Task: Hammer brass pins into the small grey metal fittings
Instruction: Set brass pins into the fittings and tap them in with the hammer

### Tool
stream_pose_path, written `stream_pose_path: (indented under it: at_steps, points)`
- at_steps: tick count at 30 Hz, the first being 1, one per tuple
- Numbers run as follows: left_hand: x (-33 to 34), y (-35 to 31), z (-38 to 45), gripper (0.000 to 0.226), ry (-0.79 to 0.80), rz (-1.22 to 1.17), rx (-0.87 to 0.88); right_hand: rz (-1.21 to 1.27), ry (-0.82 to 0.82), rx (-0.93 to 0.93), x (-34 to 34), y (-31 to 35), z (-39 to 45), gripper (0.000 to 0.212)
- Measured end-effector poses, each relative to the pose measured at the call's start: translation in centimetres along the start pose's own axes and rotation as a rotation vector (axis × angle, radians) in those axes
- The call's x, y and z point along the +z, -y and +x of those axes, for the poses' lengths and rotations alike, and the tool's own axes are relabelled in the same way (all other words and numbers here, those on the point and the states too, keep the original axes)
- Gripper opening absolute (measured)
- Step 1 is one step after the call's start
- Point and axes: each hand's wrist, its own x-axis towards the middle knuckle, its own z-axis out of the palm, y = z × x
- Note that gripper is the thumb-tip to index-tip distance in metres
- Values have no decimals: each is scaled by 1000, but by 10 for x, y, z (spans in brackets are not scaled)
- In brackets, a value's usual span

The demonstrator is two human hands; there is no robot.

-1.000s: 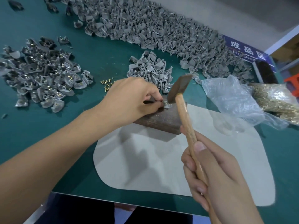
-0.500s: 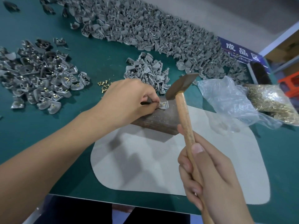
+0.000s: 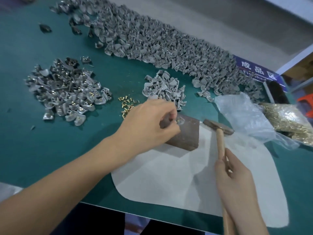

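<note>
Teal-green tabletop [image 3: 50, 150] carries everything, and the dark brown wooden block [image 3: 185, 134] near its middle serves as the landmark. Beyond the block, a long heap of plain grey metal fittings [image 3: 152, 39] runs along the far side. Under the block and toward the near edge lies a pale grey rounded mat [image 3: 169, 180]. Left of the block sits a pile of grey fittings with brass pins showing [image 3: 67, 92]; these look darker and shinier, with glints of gold. Right of the block lie a crumpled clear plastic bag [image 3: 245, 119] and, further right, a clear bag full of brass pins [image 3: 291, 122]. Just behind the block is a small cluster of pale grey fittings [image 3: 166, 89], curved shells with small tubular lugs. The left hand [image 3: 149, 128] rests on the block's left top, fingers curled, pinching a single small grey fitting [image 3: 180, 120] that sits there with a brass speck in it. The right hand [image 3: 237, 187] grips the wooden handle of a small steel-headed hammer [image 3: 218, 127], whose head hangs just right of the block. Loose brass pins [image 3: 127, 106] are scattered left of the block.
</note>
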Motion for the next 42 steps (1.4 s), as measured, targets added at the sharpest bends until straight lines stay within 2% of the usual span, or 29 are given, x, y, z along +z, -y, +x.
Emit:
stream_pose_path:
  at_steps: [4, 5, 6, 8, 12, 18, 22, 27, 32, 42]
  points:
    - [-17, 8, -32, 6, -82, 32, -89, -368, 11, -10, 2, 9, 3, 8]
    - [-23, 15, -39, 7, -111, 41, -137, -425, -3, -6, 4, 11, 6, 27]
    - [-30, 25, -45, 8, -138, 54, -185, -423, -22, -20, 7, 15, 8, 42]
    - [-45, 47, -55, 12, -192, 114, -260, -315, -73, -77, 14, 30, 10, 53]
    - [-71, 81, -57, 15, -259, 257, -354, -134, -137, -363, 35, 71, 13, 43]
    - [-82, 99, -42, 11, -253, 400, -379, -71, 64, -655, 78, 135, 32, 25]
    - [-79, 103, -43, 11, -189, 535, -407, -176, 218, -742, 111, 173, 61, 20]
    - [-77, 104, -49, 17, -212, 582, -448, -343, 263, -789, 146, 203, 76, 18]
    - [-79, 101, -58, 17, -309, 526, -418, -546, 273, -735, 163, 209, 77, 12]
    - [-77, 87, -55, 7, -324, 406, -329, -490, 316, -706, 155, 204, 76, 7]
